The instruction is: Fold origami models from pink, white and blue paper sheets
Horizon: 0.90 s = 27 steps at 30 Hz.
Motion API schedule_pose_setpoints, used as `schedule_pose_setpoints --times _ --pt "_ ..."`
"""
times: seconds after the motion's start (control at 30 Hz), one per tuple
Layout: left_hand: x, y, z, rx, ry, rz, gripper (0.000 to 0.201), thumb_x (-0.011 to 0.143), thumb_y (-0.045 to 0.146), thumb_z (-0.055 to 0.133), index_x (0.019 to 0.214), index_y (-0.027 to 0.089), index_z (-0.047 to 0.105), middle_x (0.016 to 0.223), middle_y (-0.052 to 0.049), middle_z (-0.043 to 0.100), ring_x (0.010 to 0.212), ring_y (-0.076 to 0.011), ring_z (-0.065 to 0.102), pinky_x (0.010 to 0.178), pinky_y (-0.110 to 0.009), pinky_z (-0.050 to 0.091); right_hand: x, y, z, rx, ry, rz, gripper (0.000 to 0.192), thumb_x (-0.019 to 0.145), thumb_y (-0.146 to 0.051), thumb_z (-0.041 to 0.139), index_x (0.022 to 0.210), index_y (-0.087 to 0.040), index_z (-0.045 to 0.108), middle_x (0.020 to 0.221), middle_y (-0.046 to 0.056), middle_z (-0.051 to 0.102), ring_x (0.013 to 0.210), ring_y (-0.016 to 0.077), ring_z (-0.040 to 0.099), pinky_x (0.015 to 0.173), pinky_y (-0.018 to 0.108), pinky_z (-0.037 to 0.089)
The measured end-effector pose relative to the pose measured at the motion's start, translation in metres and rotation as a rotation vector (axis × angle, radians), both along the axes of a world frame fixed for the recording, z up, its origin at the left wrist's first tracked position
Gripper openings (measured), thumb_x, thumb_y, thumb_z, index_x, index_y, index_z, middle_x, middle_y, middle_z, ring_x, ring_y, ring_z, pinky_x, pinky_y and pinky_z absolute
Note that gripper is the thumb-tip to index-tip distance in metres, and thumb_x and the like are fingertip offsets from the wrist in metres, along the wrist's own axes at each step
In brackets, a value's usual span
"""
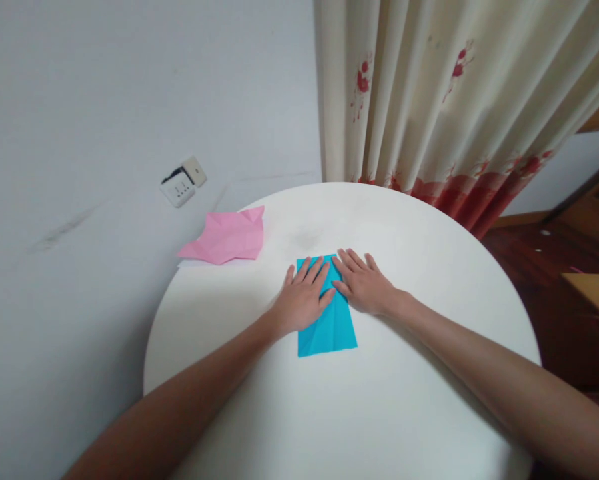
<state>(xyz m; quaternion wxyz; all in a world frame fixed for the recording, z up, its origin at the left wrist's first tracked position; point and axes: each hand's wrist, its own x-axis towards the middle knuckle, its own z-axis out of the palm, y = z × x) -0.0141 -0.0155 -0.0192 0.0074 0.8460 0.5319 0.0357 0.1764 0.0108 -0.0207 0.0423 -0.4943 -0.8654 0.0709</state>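
Note:
A folded sheet of blue paper lies flat on the white round table, with crease lines across its near part. My left hand rests on the paper's left side, fingers spread and pointing away from me. At the right edge, my right hand lies palm down, its thumb and index fingertip touching the paper and the other fingers on the table. Both hands are open and hold nothing. Part of the paper's left and upper area is hidden beneath my left hand.
A creased pink sheet of paper lies at the table's far left edge, near the wall. A socket with a white plug adapter sits on that wall. Behind the table hangs a cream and red curtain. A wooden piece of furniture stands at right.

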Motion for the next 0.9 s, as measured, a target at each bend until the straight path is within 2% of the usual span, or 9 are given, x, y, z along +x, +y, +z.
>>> schedule_pose_setpoints --times 0.43,0.9 --pt "0.000 0.002 0.001 -0.017 -0.004 0.003 0.061 0.101 0.050 0.028 0.155 0.022 0.023 0.162 -0.005 0.020 0.150 -0.0311 0.015 0.117 -0.059 0.020 0.002 -0.007 0.002 -0.009 0.012 0.035 0.064 0.100 -0.050 0.024 0.156 -0.018 0.023 0.163 0.012 0.014 0.149 0.0329 0.012 0.116 0.061 0.016" --pt "0.001 0.001 0.002 -0.017 0.036 -0.002 0.060 0.101 0.048 0.029 0.154 0.022 0.024 0.163 -0.004 0.017 0.150 -0.0319 0.014 0.117 -0.061 0.020 0.003 0.013 -0.003 0.043 0.048 -0.034 0.063 0.100 -0.050 0.021 0.155 -0.019 0.025 0.163 0.008 0.018 0.150 0.0281 0.014 0.119 0.054 0.013"
